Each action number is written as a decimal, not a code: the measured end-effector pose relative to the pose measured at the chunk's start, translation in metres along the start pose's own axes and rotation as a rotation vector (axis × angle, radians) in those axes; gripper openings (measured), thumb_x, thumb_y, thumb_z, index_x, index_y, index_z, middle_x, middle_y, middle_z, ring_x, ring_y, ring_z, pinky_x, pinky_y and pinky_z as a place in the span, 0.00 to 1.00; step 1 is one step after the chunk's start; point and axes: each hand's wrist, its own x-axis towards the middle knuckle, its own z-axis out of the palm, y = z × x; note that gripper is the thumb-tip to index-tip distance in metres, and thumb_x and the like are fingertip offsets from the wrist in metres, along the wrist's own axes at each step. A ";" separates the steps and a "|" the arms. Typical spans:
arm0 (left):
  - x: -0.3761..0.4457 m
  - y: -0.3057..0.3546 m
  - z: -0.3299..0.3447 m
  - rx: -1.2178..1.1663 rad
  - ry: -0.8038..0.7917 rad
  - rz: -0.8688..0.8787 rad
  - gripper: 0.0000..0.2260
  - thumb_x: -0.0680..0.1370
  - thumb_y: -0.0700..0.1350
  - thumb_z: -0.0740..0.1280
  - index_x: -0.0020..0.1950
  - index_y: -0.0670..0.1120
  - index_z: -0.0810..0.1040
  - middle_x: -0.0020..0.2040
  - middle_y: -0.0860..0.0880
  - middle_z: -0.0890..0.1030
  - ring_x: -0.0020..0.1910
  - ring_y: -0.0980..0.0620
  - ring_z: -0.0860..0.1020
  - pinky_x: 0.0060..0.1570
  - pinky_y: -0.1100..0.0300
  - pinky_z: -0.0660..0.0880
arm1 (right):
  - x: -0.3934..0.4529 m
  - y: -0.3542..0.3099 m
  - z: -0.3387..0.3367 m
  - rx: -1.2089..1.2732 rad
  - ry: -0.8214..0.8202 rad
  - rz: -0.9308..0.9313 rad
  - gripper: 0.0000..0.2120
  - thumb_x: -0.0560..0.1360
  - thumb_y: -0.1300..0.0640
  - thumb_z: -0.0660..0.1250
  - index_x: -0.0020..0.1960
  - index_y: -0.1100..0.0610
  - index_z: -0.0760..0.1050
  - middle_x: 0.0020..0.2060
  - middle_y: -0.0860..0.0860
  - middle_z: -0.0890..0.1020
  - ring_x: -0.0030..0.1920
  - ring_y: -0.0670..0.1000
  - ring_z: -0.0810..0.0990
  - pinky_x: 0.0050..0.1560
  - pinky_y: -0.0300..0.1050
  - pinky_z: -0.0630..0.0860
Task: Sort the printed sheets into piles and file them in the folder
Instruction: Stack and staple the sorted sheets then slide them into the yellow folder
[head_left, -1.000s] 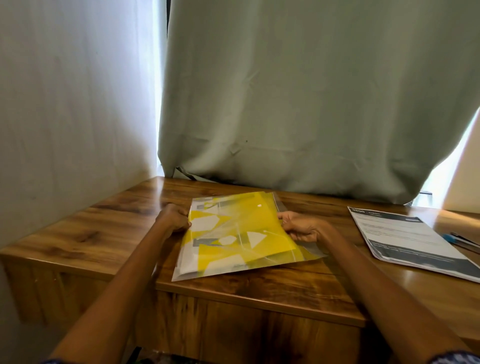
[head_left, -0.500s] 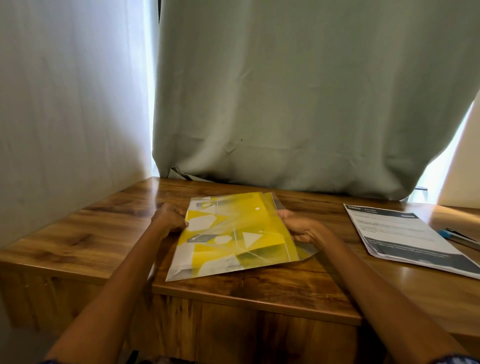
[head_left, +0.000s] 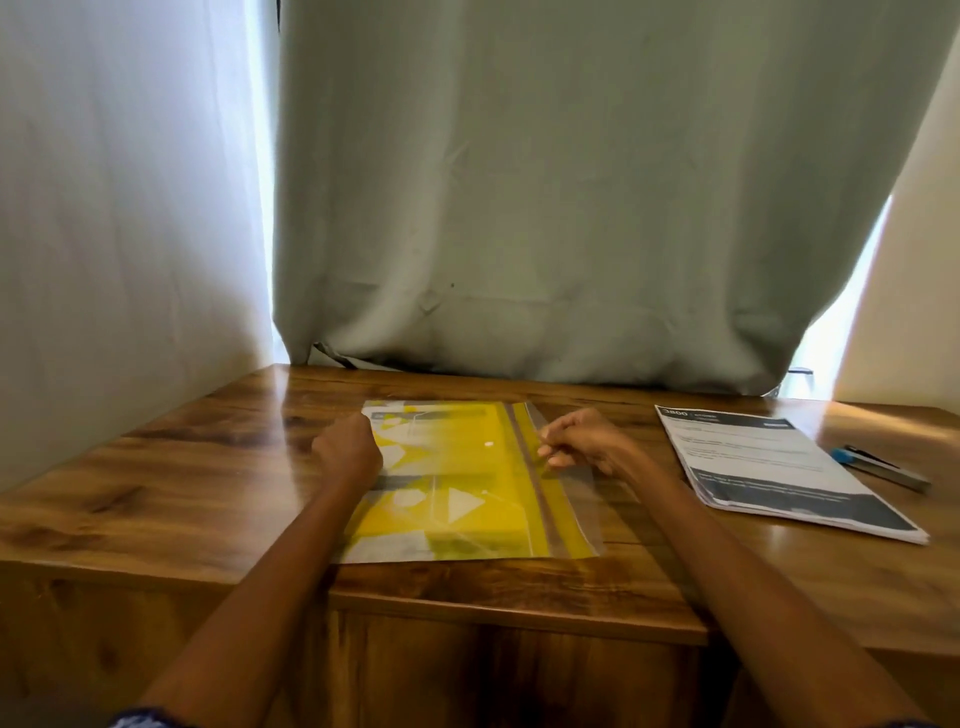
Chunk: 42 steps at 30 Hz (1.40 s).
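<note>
A translucent folder (head_left: 467, 499) lies flat on the wooden table (head_left: 197, 493), with yellow-and-white printed sheets showing through it. My left hand (head_left: 347, 451) rests curled on the folder's left edge; its fingers are hidden beneath it. My right hand (head_left: 576, 441) pinches the clear flap (head_left: 569, 499) along the folder's right side. A second pile of printed sheets (head_left: 769, 467), white with dark bands, lies to the right, apart from both hands.
A pen with a blue tip (head_left: 878, 467) lies just right of the white pile. A grey-green curtain (head_left: 571, 208) hangs down to the table's back edge. A pale wall (head_left: 114, 234) closes the left side.
The folder was tilted and lifted at its near edge; now it lies flat and square on the table. My right hand has moved to the clear flap, which is now spread out to the right.
</note>
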 end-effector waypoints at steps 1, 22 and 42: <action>-0.003 0.007 0.001 0.042 0.008 0.021 0.13 0.77 0.37 0.60 0.62 0.42 0.74 0.60 0.43 0.76 0.60 0.43 0.75 0.54 0.54 0.73 | 0.000 0.004 -0.011 0.008 0.071 -0.020 0.05 0.77 0.67 0.63 0.44 0.64 0.76 0.31 0.57 0.81 0.22 0.47 0.79 0.23 0.36 0.75; -0.090 0.292 0.065 -0.719 -0.554 0.264 0.07 0.75 0.42 0.69 0.38 0.47 0.75 0.38 0.47 0.80 0.35 0.53 0.77 0.46 0.58 0.77 | -0.024 0.127 -0.251 -0.843 0.950 0.374 0.24 0.76 0.45 0.63 0.66 0.59 0.66 0.65 0.62 0.71 0.67 0.62 0.67 0.68 0.59 0.60; -0.085 0.275 0.049 -1.197 -0.381 0.213 0.15 0.81 0.38 0.58 0.67 0.40 0.68 0.65 0.41 0.74 0.62 0.43 0.73 0.52 0.55 0.72 | -0.022 0.110 -0.217 0.061 0.638 -0.017 0.29 0.75 0.50 0.67 0.70 0.57 0.61 0.63 0.56 0.75 0.58 0.55 0.77 0.54 0.52 0.77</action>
